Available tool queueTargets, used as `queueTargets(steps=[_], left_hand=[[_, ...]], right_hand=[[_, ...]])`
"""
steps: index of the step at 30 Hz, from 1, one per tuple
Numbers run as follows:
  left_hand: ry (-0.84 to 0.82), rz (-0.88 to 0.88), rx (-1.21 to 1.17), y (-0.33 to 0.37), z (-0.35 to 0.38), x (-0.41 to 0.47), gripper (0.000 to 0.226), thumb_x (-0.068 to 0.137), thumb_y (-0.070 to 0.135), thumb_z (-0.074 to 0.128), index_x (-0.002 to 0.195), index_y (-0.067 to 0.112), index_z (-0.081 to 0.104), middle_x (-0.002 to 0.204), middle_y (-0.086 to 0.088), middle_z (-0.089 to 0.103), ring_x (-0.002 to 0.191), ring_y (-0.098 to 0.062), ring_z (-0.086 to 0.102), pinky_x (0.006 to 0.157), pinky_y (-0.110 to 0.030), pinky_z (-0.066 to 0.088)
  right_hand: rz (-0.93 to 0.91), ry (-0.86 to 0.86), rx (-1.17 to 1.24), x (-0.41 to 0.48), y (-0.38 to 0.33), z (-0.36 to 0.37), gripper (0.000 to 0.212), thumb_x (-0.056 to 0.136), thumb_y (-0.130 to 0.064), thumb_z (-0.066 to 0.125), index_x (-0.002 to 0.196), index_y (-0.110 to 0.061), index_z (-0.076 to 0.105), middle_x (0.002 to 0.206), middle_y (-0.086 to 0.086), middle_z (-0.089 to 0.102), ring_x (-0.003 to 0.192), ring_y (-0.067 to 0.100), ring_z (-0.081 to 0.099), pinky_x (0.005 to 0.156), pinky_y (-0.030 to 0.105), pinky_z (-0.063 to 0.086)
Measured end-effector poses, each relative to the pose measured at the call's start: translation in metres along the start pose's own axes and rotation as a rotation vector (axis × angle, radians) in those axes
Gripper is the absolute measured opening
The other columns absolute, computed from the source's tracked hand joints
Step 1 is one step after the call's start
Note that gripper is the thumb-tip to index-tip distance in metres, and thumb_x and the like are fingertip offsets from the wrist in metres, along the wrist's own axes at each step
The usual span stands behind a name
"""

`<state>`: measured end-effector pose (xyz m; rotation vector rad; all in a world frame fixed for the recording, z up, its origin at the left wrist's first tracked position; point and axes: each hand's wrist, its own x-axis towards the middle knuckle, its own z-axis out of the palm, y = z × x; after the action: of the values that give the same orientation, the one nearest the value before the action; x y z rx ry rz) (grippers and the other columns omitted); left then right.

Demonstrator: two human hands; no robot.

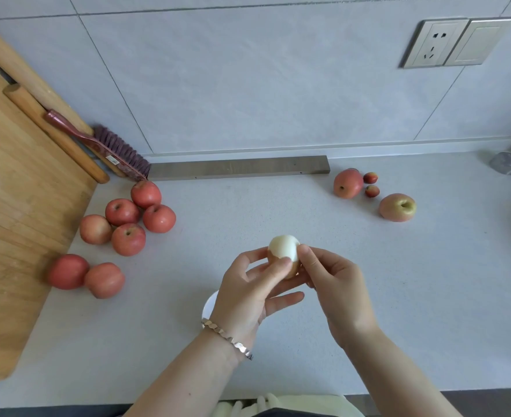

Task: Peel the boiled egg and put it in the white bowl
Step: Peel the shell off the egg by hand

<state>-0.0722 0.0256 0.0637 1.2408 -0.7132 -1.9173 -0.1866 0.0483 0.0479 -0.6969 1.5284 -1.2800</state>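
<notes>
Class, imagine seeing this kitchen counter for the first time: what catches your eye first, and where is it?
The half-peeled egg, white on top and brown below, held at centre by the left hand and the right hand. Next, red apples clustered on the left beside a wooden board.

The boiled egg (284,254) is about half done: the top end is bare, smooth and glossy white, while the bottom half still has its tan-brown shell on, with a jagged edge where the shell stops. It's standing more or less upright, white end pointing up and away, held up off the counter rather than lying on anything.

The white bowl (209,305) sits below and a bit to the left of the egg, nearer the camera. Only a small curved sliver of its left rim shows, plain white, so can't say what's in it. Egg and bowl aren't touching, the egg is clearly outside it.
</notes>
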Motion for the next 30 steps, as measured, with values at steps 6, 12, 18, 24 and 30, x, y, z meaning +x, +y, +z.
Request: queueTargets(steps=[6,12,18,24,30], left_hand=[[0.145,0.091,0.093,-0.007,0.004,0.000,0.034,0.071,0.001,0.071,0.098,0.013,0.053,0.111,-0.019,0.063,0.072,-0.027,0.074,0.053,-0.028,0.055],[0.045,0.009,0.024,0.000,0.000,0.000,0.018,0.083,0.007,0.057,0.101,0.012,0.058,0.088,-0.006,0.072,0.072,-0.023,0.074,0.043,-0.021,0.050],[0.001,-0.032,-0.019,0.003,-0.005,0.001,0.024,0.086,0.008,0.052,0.109,0.011,0.054,0.070,0.000,0.076,0.072,-0.021,0.074,0.039,-0.020,0.047],[0.073,0.001,0.096,0.000,-0.001,0.001,0.022,0.083,0.006,0.057,0.104,0.011,0.057,0.094,-0.014,0.071,0.073,-0.024,0.074,0.043,-0.022,0.049],[0.100,0.057,0.176,-0.002,0.004,-0.001,0.032,0.073,0.016,0.071,0.102,0.012,0.057,0.100,-0.010,0.069,0.072,-0.020,0.074,0.045,-0.022,0.050]], right_hand=[[-0.060,0.037,-0.129,-0.001,0.003,0.004,0.023,0.089,-0.021,0.053,0.084,-0.014,0.074,0.073,0.011,0.072,0.055,0.000,0.057,0.057,0.010,0.041],[0.060,0.051,0.059,0.005,-0.003,0.001,0.028,0.088,-0.008,0.050,0.069,-0.013,0.071,0.053,-0.008,0.062,0.053,0.004,0.050,0.060,0.016,0.045],[0.132,-0.001,0.126,0.005,-0.004,-0.003,0.024,0.084,-0.003,0.052,0.078,-0.011,0.073,0.069,0.003,0.067,0.063,0.014,0.052,0.064,0.024,0.045],[0.081,-0.047,0.003,0.002,-0.001,-0.001,0.023,0.088,-0.023,0.054,0.079,-0.015,0.074,0.068,0.004,0.065,0.062,0.012,0.050,0.070,0.025,0.046],[-0.054,-0.080,-0.024,-0.003,-0.005,0.000,0.012,0.082,-0.023,0.061,0.086,-0.016,0.071,0.051,-0.016,0.066,0.048,-0.004,0.058,0.052,0.005,0.041]])
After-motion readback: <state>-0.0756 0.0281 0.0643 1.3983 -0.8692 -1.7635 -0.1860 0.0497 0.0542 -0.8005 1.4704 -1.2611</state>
